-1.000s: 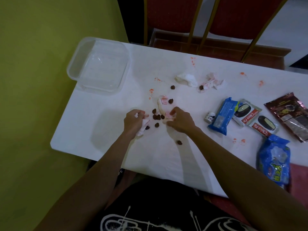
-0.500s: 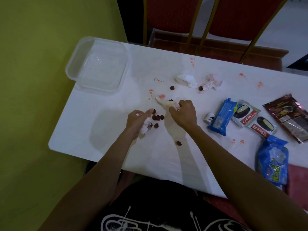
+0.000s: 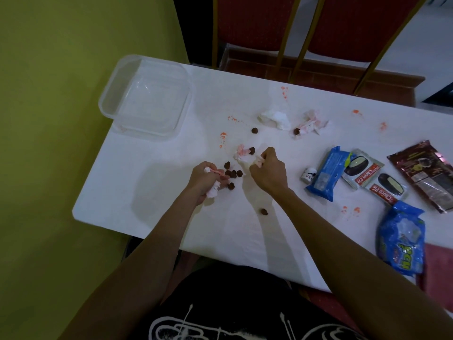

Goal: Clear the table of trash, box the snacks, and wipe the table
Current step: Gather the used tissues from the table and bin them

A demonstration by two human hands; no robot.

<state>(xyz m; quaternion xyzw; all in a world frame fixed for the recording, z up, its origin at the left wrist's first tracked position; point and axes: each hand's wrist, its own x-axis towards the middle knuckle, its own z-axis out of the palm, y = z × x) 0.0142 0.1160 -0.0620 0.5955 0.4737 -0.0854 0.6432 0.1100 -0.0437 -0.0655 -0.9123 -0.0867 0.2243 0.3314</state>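
Observation:
My left hand (image 3: pixel 204 179) grips a crumpled white and pink tissue wad (image 3: pixel 212 190) on the white table (image 3: pixel 152 182). My right hand (image 3: pixel 269 169) pinches the end of a stained tissue strip (image 3: pixel 241 157) that lies between the hands. Several dark brown crumbs (image 3: pixel 232 173) sit between both hands, and one more crumb (image 3: pixel 264 212) lies nearer the front edge. Two more crumpled tissues (image 3: pixel 275 117) (image 3: pixel 312 121) lie farther back. An empty clear plastic box (image 3: pixel 147 99) stands at the far left corner. Orange stains (image 3: pixel 223 137) dot the table.
Snack packs lie at the right: a blue wafer pack (image 3: pixel 324 174), two Choco Pie packets (image 3: pixel 361 173) (image 3: pixel 387 190), a dark brown pouch (image 3: pixel 426 173) and a blue bag (image 3: pixel 402 239). A small white bottle (image 3: pixel 307 175) stands beside the wafer pack. Red chairs (image 3: pixel 257 28) stand behind the table.
My right hand moved away from me and now pinches the tissue strip, dragging it slightly. My left hand stays closed round its wad.

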